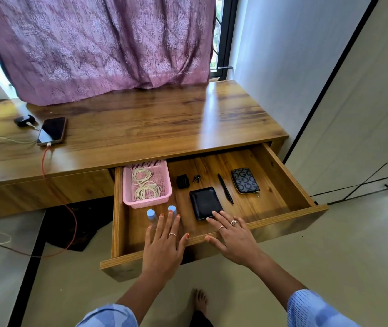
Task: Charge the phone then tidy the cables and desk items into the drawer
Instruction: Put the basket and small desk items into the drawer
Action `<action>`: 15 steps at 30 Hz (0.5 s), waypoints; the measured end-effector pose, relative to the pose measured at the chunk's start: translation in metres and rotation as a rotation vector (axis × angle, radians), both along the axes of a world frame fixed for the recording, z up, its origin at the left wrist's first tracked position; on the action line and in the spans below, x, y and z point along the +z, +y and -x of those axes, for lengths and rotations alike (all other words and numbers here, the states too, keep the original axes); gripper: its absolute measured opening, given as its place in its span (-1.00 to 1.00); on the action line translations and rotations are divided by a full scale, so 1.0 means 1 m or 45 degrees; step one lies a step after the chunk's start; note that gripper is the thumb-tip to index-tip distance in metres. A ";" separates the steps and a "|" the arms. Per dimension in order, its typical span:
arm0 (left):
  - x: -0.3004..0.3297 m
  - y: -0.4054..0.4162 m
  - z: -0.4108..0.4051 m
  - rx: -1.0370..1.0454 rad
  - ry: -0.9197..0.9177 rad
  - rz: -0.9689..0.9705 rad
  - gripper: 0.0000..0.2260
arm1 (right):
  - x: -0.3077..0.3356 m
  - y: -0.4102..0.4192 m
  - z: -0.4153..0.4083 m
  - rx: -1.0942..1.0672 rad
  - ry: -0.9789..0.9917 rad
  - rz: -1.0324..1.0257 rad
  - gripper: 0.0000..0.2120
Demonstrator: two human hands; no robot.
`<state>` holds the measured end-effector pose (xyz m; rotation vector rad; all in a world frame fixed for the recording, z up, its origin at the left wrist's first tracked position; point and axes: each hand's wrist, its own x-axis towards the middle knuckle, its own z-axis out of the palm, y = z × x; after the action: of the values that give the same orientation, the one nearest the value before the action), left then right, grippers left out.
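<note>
My left hand [162, 246] lies open, fingers spread, over the open wooden drawer [282, 223]; my right hand [232, 237], also open, touches the black leather wallet [203, 202].

I see the left hand [162, 244] covers most of two blue-capped bottles [151, 214]. The right hand [232, 237] hides one corner of the black wallet [204, 202]. The white cable [4, 140] leaves the frame at left.

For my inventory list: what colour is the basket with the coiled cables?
Pink basket, perforated, seen in the head view.
</note>
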<state>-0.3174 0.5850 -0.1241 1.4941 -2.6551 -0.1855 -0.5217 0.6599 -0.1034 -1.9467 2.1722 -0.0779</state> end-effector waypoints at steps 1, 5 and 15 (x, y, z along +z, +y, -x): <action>-0.001 -0.002 0.000 0.000 -0.002 0.011 -0.44 | 0.000 -0.002 0.000 0.000 -0.001 0.000 -0.31; -0.003 -0.016 0.004 -0.003 -0.005 0.027 -0.45 | 0.000 -0.015 0.004 -0.004 -0.004 0.005 -0.34; -0.006 -0.072 0.015 -0.016 0.001 0.057 -0.46 | -0.004 -0.070 0.017 0.007 -0.003 0.083 -0.26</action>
<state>-0.3328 0.5130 -0.1303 1.4644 -2.6503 -0.1260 -0.5389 0.5899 -0.1071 -1.9861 2.1889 -0.1524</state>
